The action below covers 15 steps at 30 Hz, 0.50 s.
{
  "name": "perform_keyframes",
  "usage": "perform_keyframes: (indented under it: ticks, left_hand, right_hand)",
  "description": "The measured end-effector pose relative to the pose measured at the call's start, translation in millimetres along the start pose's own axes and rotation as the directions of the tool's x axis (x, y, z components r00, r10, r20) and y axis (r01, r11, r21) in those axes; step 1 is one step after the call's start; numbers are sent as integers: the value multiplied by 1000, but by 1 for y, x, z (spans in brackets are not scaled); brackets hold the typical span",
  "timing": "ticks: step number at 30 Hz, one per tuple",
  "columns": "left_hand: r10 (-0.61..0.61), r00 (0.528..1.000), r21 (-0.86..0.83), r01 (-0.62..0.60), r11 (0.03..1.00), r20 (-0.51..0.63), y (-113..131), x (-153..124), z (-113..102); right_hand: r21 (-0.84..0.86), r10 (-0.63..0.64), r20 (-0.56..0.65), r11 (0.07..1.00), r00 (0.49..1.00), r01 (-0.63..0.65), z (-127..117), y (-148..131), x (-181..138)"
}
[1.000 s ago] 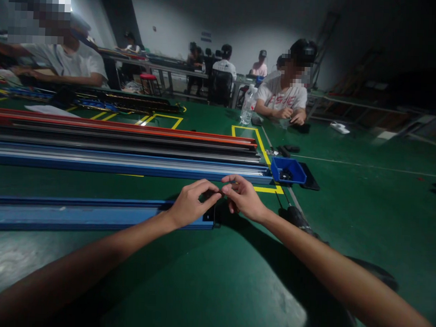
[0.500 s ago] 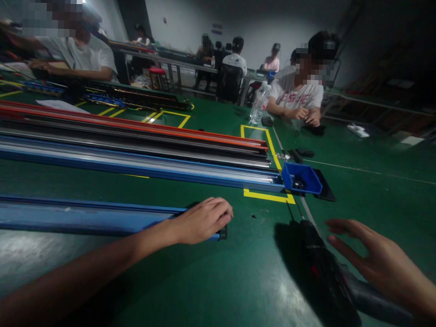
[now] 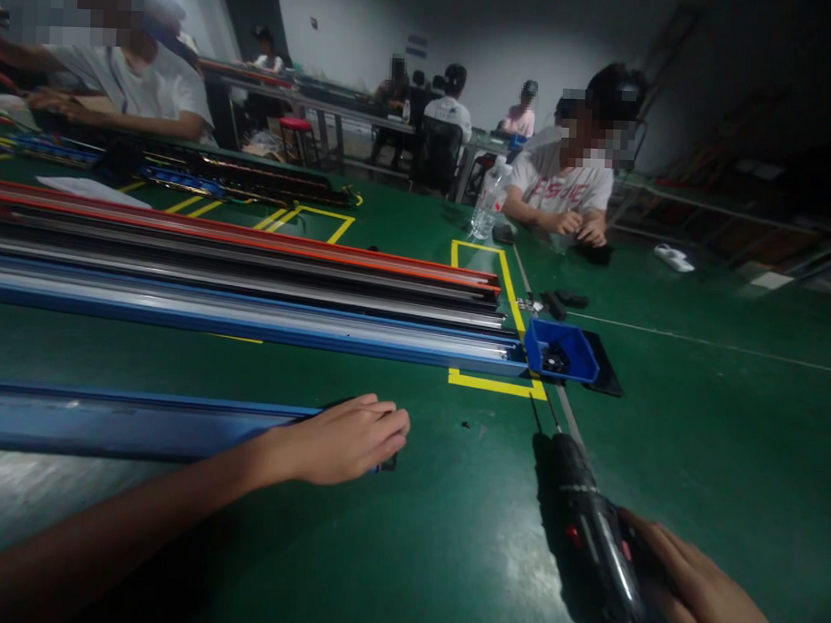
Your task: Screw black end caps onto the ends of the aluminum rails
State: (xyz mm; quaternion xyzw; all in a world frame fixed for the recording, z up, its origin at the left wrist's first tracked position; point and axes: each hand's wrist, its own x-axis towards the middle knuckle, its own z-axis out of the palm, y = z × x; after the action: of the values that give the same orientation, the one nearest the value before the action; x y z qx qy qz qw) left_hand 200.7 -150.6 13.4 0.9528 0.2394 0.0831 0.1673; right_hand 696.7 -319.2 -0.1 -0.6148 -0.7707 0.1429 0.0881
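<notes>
My left hand (image 3: 353, 439) lies over the right end of a long blue metal profile (image 3: 145, 422), its fingers curled down around that end. A black piece (image 3: 387, 462) shows at the profile's end below my fingers. At the lower right, my right hand (image 3: 709, 585) is closed round the handle of a black power drill (image 3: 602, 545), which has red marks and a long thin bit pointing away from me. Most of the handle is hidden by my hand. A tiny dark screw-like piece (image 3: 465, 425) lies on the green table between both hands.
Ahead lie more long profiles, a blue one (image 3: 387, 342) and an orange one (image 3: 390, 254). A blue bin (image 3: 577, 355) with small dark parts stands at their right end. A water bottle (image 3: 487, 205) is farther back. Co-workers sit across the table (image 3: 725, 422).
My right hand has come down from open beside the drill and closed on its handle; the drill is turned a little. My left hand stays on the profile's end while the view shifts slightly.
</notes>
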Motion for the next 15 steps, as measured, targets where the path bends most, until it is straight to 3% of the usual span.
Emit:
perform_keyframes:
  ticks: [3, 8, 12, 15]
  left_hand:
    - [-38, 999, -96, 39, 995, 12, -3, -5, -3]
    - [-97, 994, -350, 76, 934, -43, -4, -6, -9]
    - [-95, 967, -462, -25, 886, -236, -8, -6, -9]
    - [-116, 910, -469, -93, 878, -398, -12, -7, -7]
  right_hand:
    - [34, -87, 89, 996, 992, 84, -5, -5, 5]
    - [17, -22, 65, 1000, 998, 21, -1, -27, 19]
    - [-135, -60, -13, 989, 998, 57, -1, -25, 13]
    - [-328, -257, -87, 920, 962, 216, -5, -16, 4]
